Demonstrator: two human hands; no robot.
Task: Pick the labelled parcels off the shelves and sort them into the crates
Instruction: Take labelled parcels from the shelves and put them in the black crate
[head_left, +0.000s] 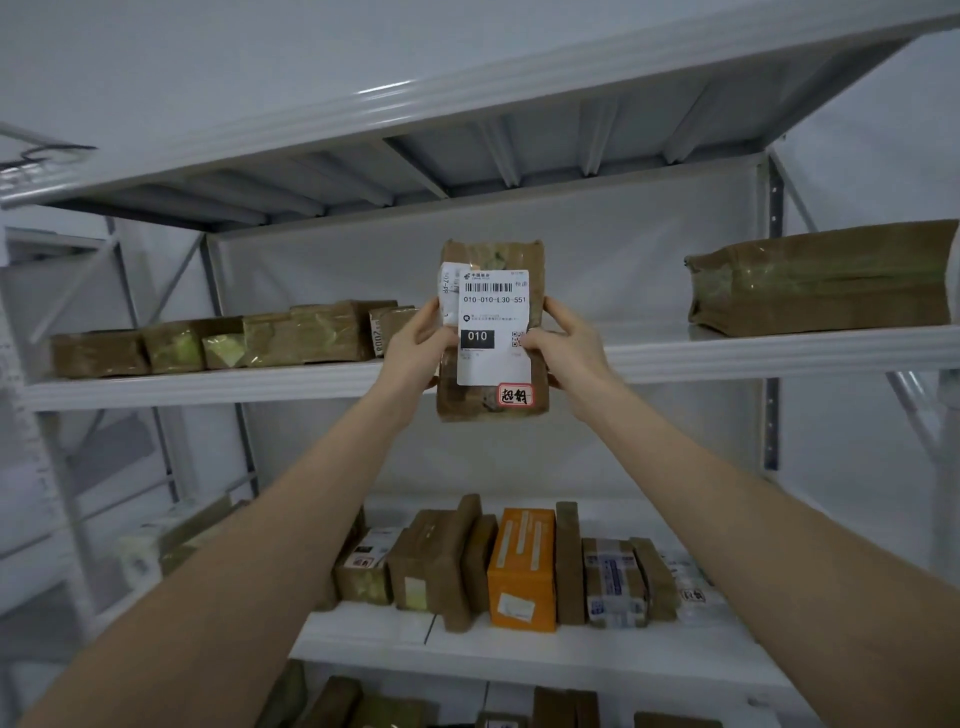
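The left grip (415, 345) and right grip (569, 351) both grasp one brown, tape-wrapped cardboard parcel (493, 400), fingers curled round its long edges and thumbs on the front. From the parcel's middle, the left grip is at 9 o'clock and the right at 3 o'clock, level with each other, so neither hand is nearer. The parcel stands upright with its long axis running 12 to 6. It is held in the air between the two grips, in front of the white metal middle shelf (727, 353) and touching none of the shelves. Its white printed shipping label (493, 322) faces the camera, with "010" readable in a black box.

At 9 o'clock from the grips, a row of brown taped parcels (234, 343) lies flat on the middle shelf. At 2 o'clock on the same shelf is a large flat brown parcel (821, 280). At 6 o'clock, the lower white shelf (519, 649) carries parcels standing on edge, among them an orange carton (522, 569).

No crate is in view. I judge the next step is to read the code, then turn away from the shelves, with either grip able to carry the parcel alone.
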